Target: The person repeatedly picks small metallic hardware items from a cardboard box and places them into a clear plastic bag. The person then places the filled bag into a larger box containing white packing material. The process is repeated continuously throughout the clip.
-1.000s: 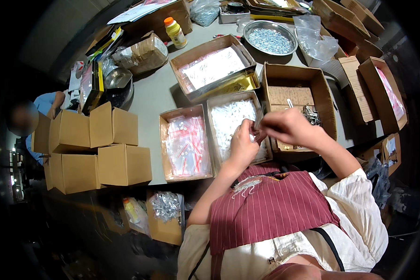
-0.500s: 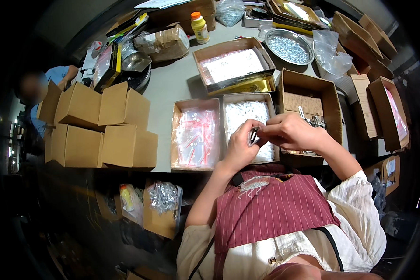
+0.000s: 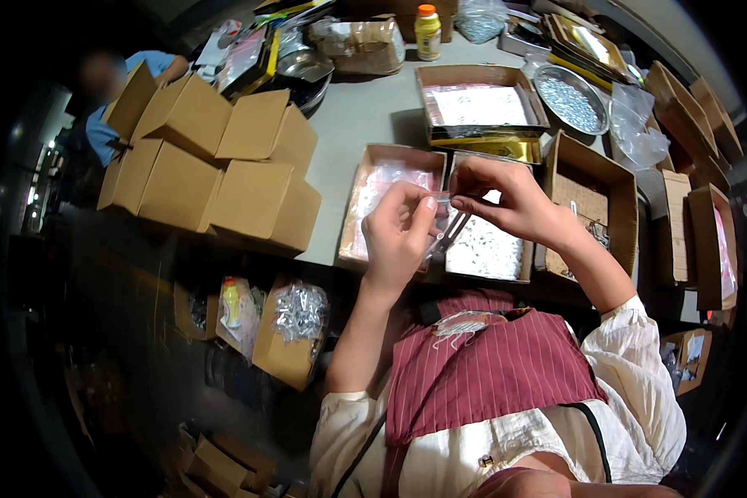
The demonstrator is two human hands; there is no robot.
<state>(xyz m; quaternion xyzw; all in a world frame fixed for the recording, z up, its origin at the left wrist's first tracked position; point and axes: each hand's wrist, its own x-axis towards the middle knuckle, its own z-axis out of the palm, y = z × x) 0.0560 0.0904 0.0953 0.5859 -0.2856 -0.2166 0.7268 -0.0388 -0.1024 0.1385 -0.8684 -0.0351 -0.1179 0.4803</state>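
Observation:
Both of my hands are raised over the boxes at the table's near edge, fingertips close together. A small clear plastic bag (image 3: 436,241) hangs between them. My left hand (image 3: 397,236) pinches its upper left side between thumb and fingers. With thumb and forefinger, my right hand (image 3: 510,199) grips near its upper right edge. A slim dark metal piece (image 3: 452,231) slants down beside or inside the bag; I cannot tell which. Behind my left hand is a carton of clear bags with red strips (image 3: 384,177). Below my right hand sits a carton of small white parts (image 3: 485,249).
Right of these is a carton with metal parts (image 3: 593,232). Farther back stand a box with white paper (image 3: 477,104), a metal bowl of small silver pieces (image 3: 571,101) and a yellow bottle (image 3: 428,37). Open brown cartons (image 3: 249,195) fill the left, with another person (image 3: 112,108) beyond.
My hands have shifted from over the white parts, holding a small metal piece, to a clear bag held between them. My hands have moved apart slightly, and the view has turned.

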